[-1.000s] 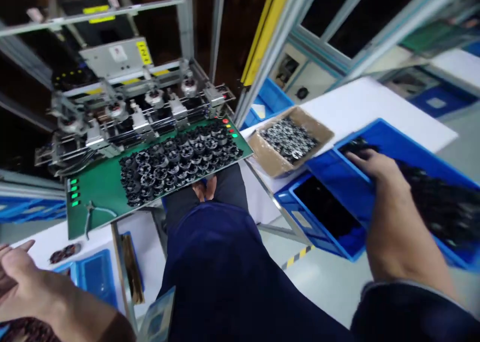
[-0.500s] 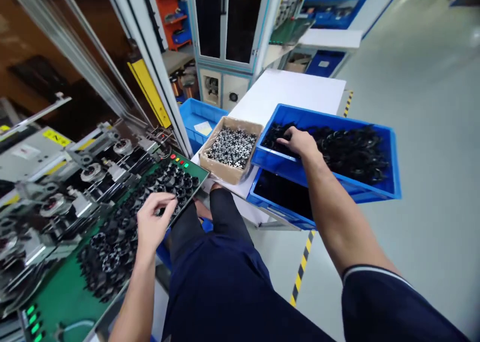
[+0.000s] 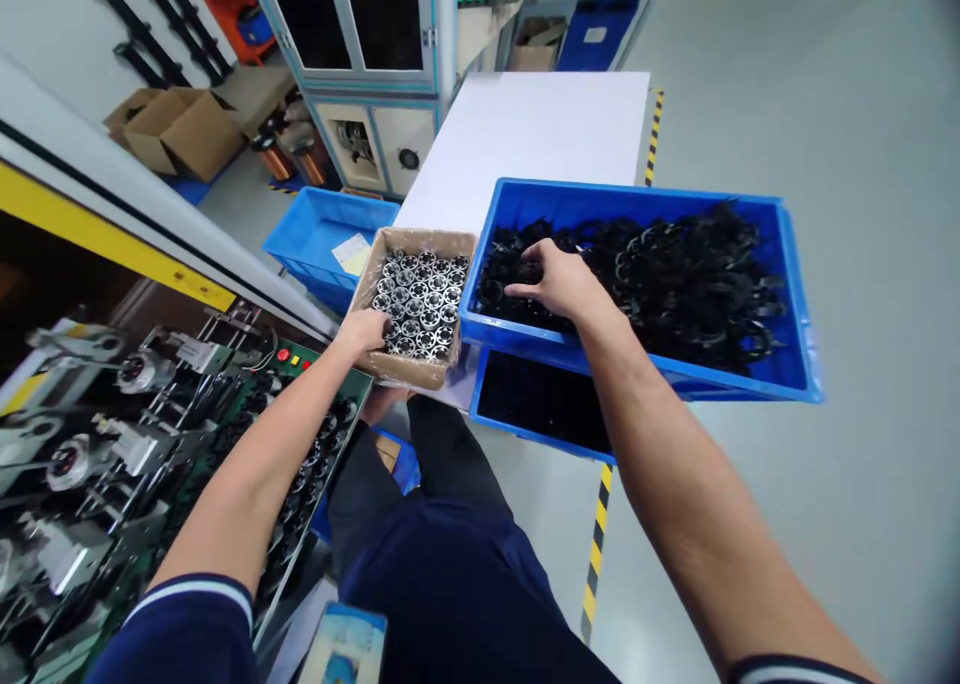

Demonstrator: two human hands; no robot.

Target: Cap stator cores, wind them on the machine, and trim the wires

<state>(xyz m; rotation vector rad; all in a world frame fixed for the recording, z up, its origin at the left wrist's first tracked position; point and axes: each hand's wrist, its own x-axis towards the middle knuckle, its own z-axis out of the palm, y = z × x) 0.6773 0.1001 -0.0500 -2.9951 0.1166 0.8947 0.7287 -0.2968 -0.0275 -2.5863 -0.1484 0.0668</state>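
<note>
The left hand (image 3: 365, 332) bent over the near left corner of the box (image 3: 405, 371), its fingertips down among the rings (image 3: 425, 297); I couldn't tell whether they pinched one. The right hand (image 3: 534, 272) dipped into the bin (image 3: 517, 334), thumb and fingers spread over the black parts (image 3: 675, 284), gripping nothing that I could see. Box and bin stood side by side at the worktop's (image 3: 540, 129) near end, probably to put one supply within each arm's reach. The rings lay packed face-up, perhaps for easy picking; the black parts were heaped loosely. A second bin (image 3: 536, 437) showed below.
</note>
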